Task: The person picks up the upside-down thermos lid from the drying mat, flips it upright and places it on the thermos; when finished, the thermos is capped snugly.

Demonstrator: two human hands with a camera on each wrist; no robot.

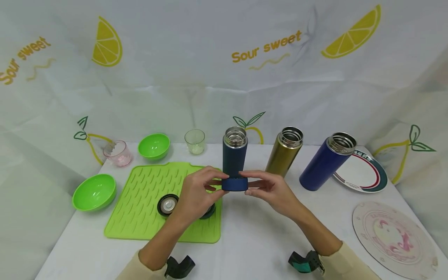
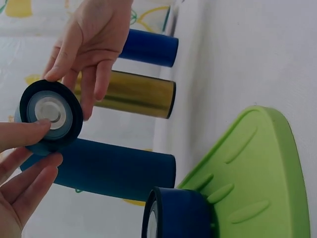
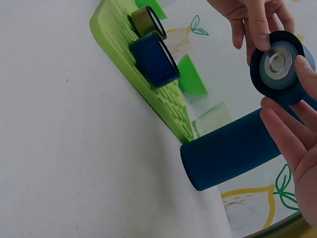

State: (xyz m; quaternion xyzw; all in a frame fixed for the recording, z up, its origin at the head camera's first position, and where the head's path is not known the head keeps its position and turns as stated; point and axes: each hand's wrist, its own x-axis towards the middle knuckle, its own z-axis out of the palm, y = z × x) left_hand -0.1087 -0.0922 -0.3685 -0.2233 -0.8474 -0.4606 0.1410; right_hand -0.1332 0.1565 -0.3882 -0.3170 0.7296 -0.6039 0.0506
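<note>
Between them, both hands hold a blue bottle lid (image 1: 235, 184) in front of the dark teal bottle (image 1: 233, 159), pinching its rim from either side. My left hand (image 1: 201, 186) grips the left side, thumb and fingers bent round the edge. On the opposite side, my right hand (image 1: 271, 188) has its thumb and fingertips at the rim. The lid's pale inner plug (image 2: 52, 111) and dark sealing ring face back toward the person in the wrist views. The teal bottle stands upright, its steel mouth uncovered.
Gold (image 1: 285, 151) and blue (image 1: 327, 161) bottles stand uncapped at the right, near a rimmed plate (image 1: 350, 171) and round placemat (image 1: 395, 239). Gold (image 3: 148, 22) and blue (image 3: 156, 58) lids lie on the green mat (image 1: 140, 217). Green bowls (image 1: 94, 192) and small glasses (image 1: 195, 142) stand left and behind.
</note>
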